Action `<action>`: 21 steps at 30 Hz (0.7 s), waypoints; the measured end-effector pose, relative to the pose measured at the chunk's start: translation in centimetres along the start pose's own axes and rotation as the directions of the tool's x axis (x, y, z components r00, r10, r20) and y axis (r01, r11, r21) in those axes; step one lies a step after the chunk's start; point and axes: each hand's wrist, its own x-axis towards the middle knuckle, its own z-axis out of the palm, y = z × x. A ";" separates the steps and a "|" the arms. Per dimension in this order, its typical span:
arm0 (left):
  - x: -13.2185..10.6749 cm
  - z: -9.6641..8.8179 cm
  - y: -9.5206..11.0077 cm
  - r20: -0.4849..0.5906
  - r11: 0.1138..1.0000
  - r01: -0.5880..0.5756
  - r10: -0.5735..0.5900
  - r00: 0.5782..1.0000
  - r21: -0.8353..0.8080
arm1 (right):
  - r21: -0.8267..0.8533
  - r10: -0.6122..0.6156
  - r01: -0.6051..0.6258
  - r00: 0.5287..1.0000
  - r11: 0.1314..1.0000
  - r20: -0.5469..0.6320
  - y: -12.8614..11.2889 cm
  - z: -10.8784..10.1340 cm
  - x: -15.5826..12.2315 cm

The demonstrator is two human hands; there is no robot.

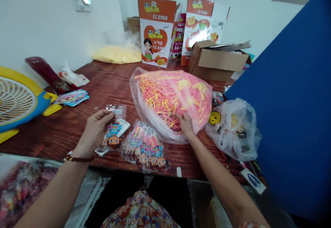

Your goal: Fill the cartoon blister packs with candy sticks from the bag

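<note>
Between the thumb and fingers of my left hand [99,126] is the top of a small clear plastic pouch [113,136] printed with an orange cartoon face and "Stick" lettering. My right hand [185,124] reaches into the mouth of a large clear bag full of thin pink and yellow sticks [161,100]. Its thumb and fingers come together on some sticks at the near side of the heap; the fingertips are partly hidden. Between my hands lies a fanned pile of similar printed pouches [146,147], with pink and yellow sticks showing in them.
Printed cartons [156,31] and an opened brown box [219,60] stand at the back. A knotted plastic bag [235,131] sits at right beside a blue panel [297,110]. A yellow-and-blue fan [20,98], tissues [74,78] and printed cards [72,97] occupy the left.
</note>
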 end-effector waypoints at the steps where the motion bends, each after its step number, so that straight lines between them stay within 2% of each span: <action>1: -0.4 0.5 -0.3 0.030 1.000 0.007 -0.007 1.000 0.000 | 0.036 0.000 -0.001 1.000 0.999 0.019 0.0 0.0 0.0; 4: -1.6 2.1 -1.4 0.118 1.000 0.025 -0.026 0.993 0.013 | 0.120 -0.001 -0.009 0.997 0.993 0.080 0.3 0.2 -0.1; 7: -2.3 3.3 -2.5 0.181 0.997 0.063 -0.068 0.981 0.034 | 0.130 0.002 -0.019 0.992 0.991 0.130 1.0 0.5 -0.3; 11: -2.6 4.0 -3.5 0.237 0.996 0.089 -0.093 0.967 0.024 | 0.212 -0.006 -0.019 0.993 0.977 0.117 1.5 0.7 -0.5; 17: -2.9 4.7 -4.4 0.300 0.995 0.001 -0.032 0.953 0.103 | 0.180 0.047 -0.072 0.989 0.981 0.142 1.1 0.7 -0.1; 21: -3.2 5.3 -5.0 0.326 0.978 -0.055 -0.014 0.945 0.201 | 0.337 0.094 -0.114 0.993 0.934 0.077 -0.7 0.2 0.1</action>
